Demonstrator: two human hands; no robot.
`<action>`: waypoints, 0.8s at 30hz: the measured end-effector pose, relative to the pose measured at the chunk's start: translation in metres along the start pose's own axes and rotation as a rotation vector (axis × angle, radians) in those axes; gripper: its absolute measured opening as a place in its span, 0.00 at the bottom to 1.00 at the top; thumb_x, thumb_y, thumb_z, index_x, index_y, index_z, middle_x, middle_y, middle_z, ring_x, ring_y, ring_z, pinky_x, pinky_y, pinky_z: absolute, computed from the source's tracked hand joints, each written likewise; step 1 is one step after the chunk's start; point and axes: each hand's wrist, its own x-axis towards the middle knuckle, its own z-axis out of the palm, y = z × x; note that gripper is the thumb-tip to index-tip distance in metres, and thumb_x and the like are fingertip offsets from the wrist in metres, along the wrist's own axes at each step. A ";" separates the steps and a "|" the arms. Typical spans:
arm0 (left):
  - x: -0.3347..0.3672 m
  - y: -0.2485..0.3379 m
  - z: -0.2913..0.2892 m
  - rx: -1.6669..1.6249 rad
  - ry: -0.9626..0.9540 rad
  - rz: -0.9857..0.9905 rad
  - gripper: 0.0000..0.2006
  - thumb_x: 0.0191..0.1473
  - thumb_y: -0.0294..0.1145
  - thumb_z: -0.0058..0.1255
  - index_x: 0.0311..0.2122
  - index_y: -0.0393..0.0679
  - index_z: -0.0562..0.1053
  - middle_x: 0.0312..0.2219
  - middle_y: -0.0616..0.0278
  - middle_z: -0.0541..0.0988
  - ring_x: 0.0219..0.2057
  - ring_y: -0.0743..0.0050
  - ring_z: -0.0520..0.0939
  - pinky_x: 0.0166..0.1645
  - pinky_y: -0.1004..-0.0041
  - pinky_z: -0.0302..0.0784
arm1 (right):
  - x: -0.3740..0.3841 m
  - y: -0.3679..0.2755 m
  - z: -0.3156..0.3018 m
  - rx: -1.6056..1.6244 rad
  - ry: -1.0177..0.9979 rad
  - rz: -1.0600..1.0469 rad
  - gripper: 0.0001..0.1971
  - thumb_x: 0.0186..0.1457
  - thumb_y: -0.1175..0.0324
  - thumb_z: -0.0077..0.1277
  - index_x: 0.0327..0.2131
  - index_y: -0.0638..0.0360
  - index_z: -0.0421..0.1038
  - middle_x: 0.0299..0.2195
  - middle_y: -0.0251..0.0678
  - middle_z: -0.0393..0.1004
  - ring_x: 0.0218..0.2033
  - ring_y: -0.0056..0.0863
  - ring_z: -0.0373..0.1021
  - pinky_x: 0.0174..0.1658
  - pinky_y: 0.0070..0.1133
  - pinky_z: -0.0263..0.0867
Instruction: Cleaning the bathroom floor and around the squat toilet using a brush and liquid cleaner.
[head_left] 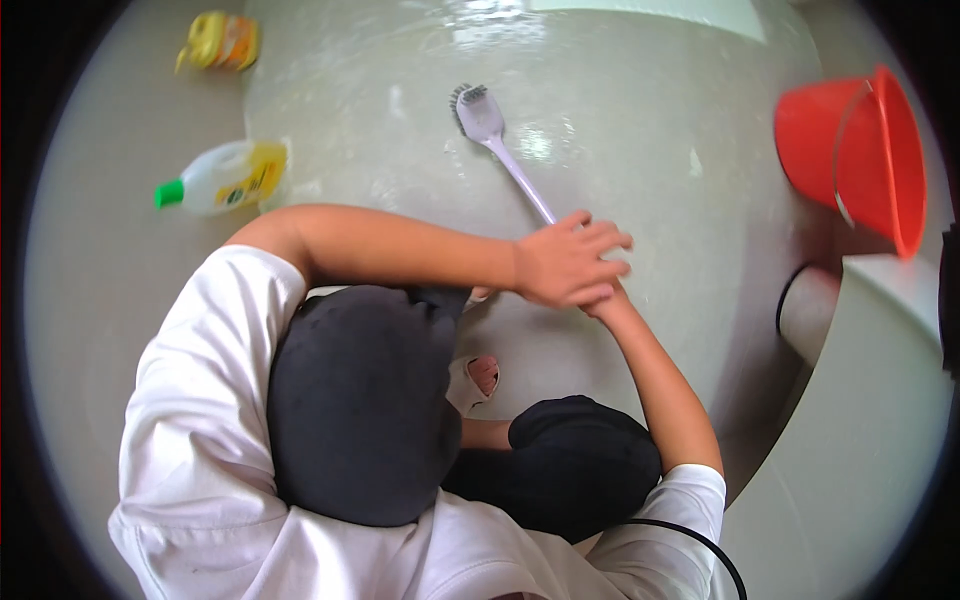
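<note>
My left arm reaches across my body to the right. My left hand (575,258), its fingers spread, lies over my right hand and wrist, which it almost wholly covers; only the right forearm and a bit of wrist show. A scrubbing brush (519,178) has a pale lilac handle and a head with dark grey bristles. Its head points away from me, on or close to the wet floor. The near end of the handle runs out of sight beneath my left hand, so whether my right fingers grip it is hidden.
A clear bottle with a green cap (222,178) and a yellow bottle (220,41) are at the left. A red bucket (835,145) with a wire handle is at the far right. Near it are a pale ledge (850,440) and a white cylinder (810,310). The floor (350,120) shines wet.
</note>
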 end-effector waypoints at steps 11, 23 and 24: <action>-0.133 -0.162 -0.102 -0.111 -0.129 -0.565 0.20 0.64 0.49 0.36 0.35 0.44 0.75 0.31 0.55 0.79 0.37 0.51 0.76 0.48 0.57 0.66 | 0.211 -0.105 0.104 0.018 -0.815 0.549 0.21 0.64 0.60 0.35 0.36 0.72 0.70 0.27 0.55 0.76 0.22 0.43 0.76 0.20 0.34 0.70; -0.227 -0.092 -0.074 0.041 0.443 -0.699 0.12 0.64 0.38 0.37 0.33 0.46 0.71 0.26 0.58 0.70 0.35 0.55 0.70 0.44 0.60 0.62 | 0.161 -0.200 0.066 0.500 -0.861 0.831 0.20 0.67 0.50 0.40 0.32 0.59 0.64 0.14 0.26 0.57 0.07 0.19 0.53 0.13 0.20 0.52; -0.237 -0.111 -0.082 0.079 0.458 -0.743 0.13 0.64 0.38 0.36 0.33 0.45 0.71 0.26 0.58 0.70 0.35 0.55 0.70 0.44 0.59 0.62 | 0.182 -0.203 0.088 0.497 -0.835 0.830 0.21 0.66 0.49 0.40 0.31 0.59 0.64 0.15 0.26 0.57 0.08 0.19 0.52 0.14 0.20 0.51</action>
